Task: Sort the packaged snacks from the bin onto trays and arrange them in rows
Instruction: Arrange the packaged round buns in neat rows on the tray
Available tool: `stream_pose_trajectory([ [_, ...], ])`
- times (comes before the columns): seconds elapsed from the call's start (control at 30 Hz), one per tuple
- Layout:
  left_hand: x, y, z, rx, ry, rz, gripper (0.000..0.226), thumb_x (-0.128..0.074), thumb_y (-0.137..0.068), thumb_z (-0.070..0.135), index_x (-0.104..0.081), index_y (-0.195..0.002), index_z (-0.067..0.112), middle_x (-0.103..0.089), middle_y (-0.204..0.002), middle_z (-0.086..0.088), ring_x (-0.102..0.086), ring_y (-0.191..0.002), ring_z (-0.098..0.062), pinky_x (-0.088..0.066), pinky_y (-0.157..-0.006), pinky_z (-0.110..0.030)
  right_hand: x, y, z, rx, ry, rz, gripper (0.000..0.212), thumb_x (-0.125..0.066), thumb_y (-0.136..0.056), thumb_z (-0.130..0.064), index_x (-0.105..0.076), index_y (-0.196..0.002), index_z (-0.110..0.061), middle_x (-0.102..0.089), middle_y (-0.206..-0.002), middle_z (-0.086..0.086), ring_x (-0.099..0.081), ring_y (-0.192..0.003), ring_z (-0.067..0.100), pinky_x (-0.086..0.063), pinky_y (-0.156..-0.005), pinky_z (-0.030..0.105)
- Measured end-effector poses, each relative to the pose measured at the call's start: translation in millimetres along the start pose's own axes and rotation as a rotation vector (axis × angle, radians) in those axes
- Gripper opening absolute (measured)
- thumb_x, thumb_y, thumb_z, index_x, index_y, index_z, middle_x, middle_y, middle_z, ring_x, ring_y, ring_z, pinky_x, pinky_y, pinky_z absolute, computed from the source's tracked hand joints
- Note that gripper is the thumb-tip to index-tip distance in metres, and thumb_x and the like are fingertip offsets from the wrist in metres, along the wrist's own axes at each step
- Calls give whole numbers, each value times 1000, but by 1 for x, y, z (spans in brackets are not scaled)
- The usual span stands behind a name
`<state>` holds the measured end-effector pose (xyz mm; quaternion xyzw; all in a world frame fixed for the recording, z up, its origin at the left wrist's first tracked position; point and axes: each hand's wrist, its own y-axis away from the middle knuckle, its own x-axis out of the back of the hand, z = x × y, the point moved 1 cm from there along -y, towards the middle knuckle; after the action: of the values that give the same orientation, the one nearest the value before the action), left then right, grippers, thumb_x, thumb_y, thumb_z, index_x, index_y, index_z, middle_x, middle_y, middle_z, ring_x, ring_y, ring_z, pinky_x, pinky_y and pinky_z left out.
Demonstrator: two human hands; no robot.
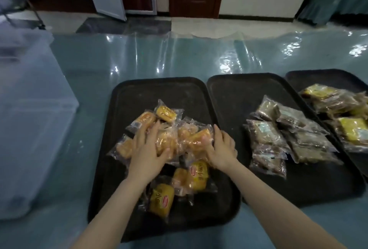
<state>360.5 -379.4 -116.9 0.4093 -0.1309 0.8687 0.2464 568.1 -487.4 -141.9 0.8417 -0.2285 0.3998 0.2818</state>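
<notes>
The yellow snack packets heaped on the left tray look light, soft and slippery, so pinch their sealed edges; your left hand and right hand press them, fingers spread.

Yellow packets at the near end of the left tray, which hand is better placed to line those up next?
Probably the right hand. It rests just above the yellow packets on the left tray, while the left hand lies farther left, spread over the orange pile.

Single head view, looking forward and down, close over table
</notes>
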Motion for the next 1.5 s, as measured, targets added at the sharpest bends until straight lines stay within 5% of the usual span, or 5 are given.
stream_pose_trajectory([
  [0.2,-52,27,-1,80,-276,-248,104,-55,-79,64,31,-135,51,44,-145,1,31,-136,-27,15,-108,-50,-13,6,17,330,172,-40,86,-37,-85,-72,28,-138,-53,12,-161,1,10,-147,28,1,-118,52],
  [0.6,-42,49,-12,100,-63,-232,97,-58,-76,65,19,-135,61,40,-145,17,30,-137,-15,7,-112,-48,-18,4,13,338,177,96,77,-22,-86,-71,-11,-151,-31,1,-162,-1,18,-146,19,13,-112,51],
  [0.9,-8,-5,-18,212,112,89,55,-39,-94,50,-16,-144,48,-7,-157,14,-7,-143,-11,-16,-109,-37,11,-45,-42,446,190,223,47,-46,-92,-51,-46,-135,-32,-27,-155,-4,-1,-147,19,14,-111,51],
  [1.17,-18,-81,-53,242,-37,-91,54,-40,-95,47,-20,-145,41,-24,-155,5,-33,-136,-18,-35,-103,-37,2,-112,-115,546,245,58,34,-62,-89,-34,-57,-122,-29,-61,-116,-4,-57,-105,20,-40,-93,42],
  [1.5,-12,-163,-97,321,-251,104,51,-58,-88,39,-35,-133,31,-49,-133,-5,-47,-115,-25,-43,-91,-42,-44,-196,-136,558,370,-34,69,-51,-91,-5,-25,-150,-29,-16,-160,5,-9,-147,28,-10,-117,47],
])
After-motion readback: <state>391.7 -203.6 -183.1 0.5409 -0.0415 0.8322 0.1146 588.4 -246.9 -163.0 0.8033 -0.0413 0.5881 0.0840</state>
